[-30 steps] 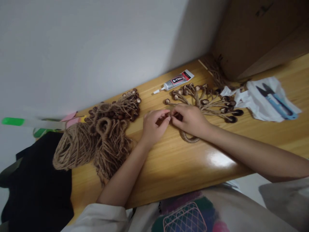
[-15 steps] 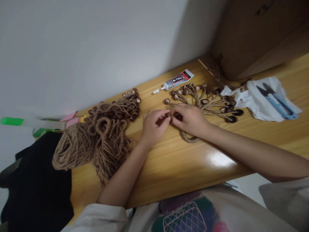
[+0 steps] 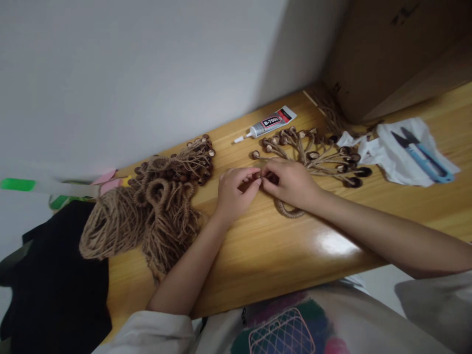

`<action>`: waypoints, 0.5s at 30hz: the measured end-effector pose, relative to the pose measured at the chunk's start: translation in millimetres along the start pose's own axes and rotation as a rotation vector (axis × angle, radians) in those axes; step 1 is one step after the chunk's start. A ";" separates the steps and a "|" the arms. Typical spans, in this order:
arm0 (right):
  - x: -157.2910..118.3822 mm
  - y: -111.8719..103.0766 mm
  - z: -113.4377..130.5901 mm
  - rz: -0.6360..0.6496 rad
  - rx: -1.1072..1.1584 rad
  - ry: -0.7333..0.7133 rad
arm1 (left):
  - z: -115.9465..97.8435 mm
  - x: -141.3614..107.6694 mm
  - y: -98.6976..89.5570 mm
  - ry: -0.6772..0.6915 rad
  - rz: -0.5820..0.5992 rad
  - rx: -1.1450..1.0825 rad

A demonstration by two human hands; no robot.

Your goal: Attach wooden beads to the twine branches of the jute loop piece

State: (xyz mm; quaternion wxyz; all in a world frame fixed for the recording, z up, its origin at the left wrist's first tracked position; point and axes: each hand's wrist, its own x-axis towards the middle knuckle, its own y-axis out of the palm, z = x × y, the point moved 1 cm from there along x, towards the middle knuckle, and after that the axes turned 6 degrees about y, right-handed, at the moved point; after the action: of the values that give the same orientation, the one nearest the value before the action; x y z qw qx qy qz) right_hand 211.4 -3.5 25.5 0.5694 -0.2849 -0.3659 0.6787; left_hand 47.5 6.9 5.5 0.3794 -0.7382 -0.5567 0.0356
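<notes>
My left hand [image 3: 238, 191] and my right hand [image 3: 289, 182] meet fingertip to fingertip just above the table, both closed in a pinch. Between them shows a sliver of a small dark brown piece [image 3: 257, 175], mostly hidden by the fingers. From under my right hand curves a wrapped twine loop [image 3: 289, 211]; whether it joins the pinched piece is hidden. Just beyond that hand lies a spread of twine strands [image 3: 306, 152] ending in round brown caps [image 3: 313, 155], some showing pale insides. One cap [image 3: 255, 154] sits near my right knuckles.
A glue tube [image 3: 272, 122] marked B-7000 lies near the wall. To the left are twine bundles with caps [image 3: 177, 167], wrapped loops [image 3: 160, 196], a twine ball [image 3: 112, 223] and black cloth [image 3: 59, 280]. Blue thread snips [image 3: 424, 155] rest on white tissue [image 3: 387, 162] beside a cardboard box [image 3: 398, 59].
Both hands hold almost the same pose and place; I see at most a tiny shift of the fingertips. Nothing on the table has moved.
</notes>
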 end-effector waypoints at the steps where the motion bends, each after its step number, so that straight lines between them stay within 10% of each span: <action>1: 0.0 0.2 -0.1 0.001 -0.001 0.000 | 0.0 0.0 -0.1 -0.005 -0.001 0.004; 15: -0.8 1.0 -0.3 -0.008 0.002 -0.008 | -0.4 0.7 0.8 -0.012 0.014 0.016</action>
State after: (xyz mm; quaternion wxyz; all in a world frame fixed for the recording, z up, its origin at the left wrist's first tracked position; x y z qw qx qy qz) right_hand 211.3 -4.3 24.5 0.5710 -0.2802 -0.3684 0.6780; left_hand 48.6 7.3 5.5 0.3819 -0.7388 -0.5533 0.0472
